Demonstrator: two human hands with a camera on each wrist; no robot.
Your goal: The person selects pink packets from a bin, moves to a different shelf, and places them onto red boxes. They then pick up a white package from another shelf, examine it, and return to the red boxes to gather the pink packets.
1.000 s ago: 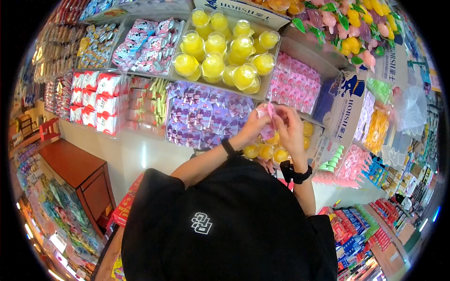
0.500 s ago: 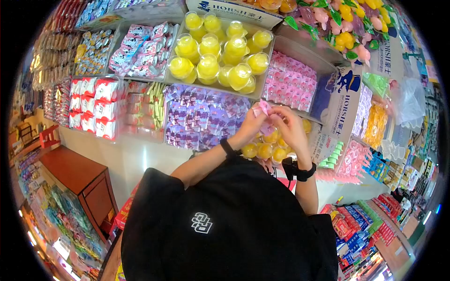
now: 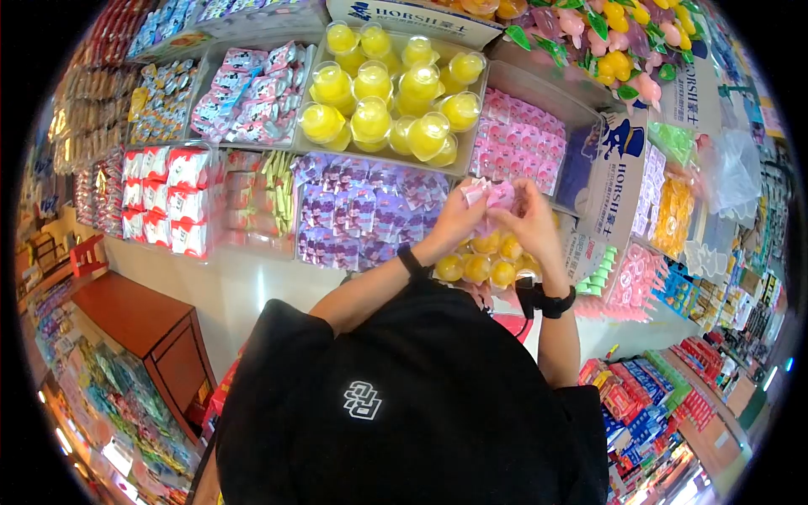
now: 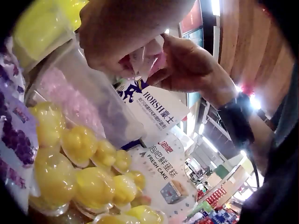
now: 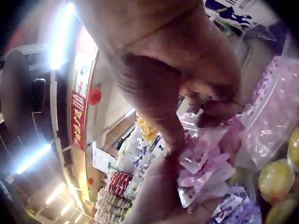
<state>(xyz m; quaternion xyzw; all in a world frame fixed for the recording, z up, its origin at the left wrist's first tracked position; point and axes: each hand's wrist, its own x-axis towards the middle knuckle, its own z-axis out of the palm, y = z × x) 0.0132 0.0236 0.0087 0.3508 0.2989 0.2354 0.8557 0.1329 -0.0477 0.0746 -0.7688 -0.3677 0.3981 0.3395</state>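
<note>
A pink wrapped packet [image 3: 500,195] is between the two hands, above the display boxes. My left hand [image 3: 459,219] grips its left side, where a whitish-pink end of wrapper sticks up past the fingers. From the right, my right hand [image 3: 537,225] pinches the packet with thumb and fingers. Close up in the right wrist view, the crinkled, shiny pink wrapper [image 5: 205,163] bunches between both hands, its contents hidden. Right under the hands sit round yellow wrapped sweets [image 3: 486,263]. A bin of similar pink packets [image 3: 522,147] lies just beyond.
Purple grape-print packets [image 3: 362,210] fill the box to the left. Yellow domed cups [image 3: 374,118] stand behind it. A printed box side [image 3: 613,194] rises at the right, while a brown wooden cabinet [image 3: 139,311] stands at the lower left.
My hands have drawn slightly apart, and more of the pink packet shows between them. The right hand has turned and shifted a little right. The head view has shifted slightly.
</note>
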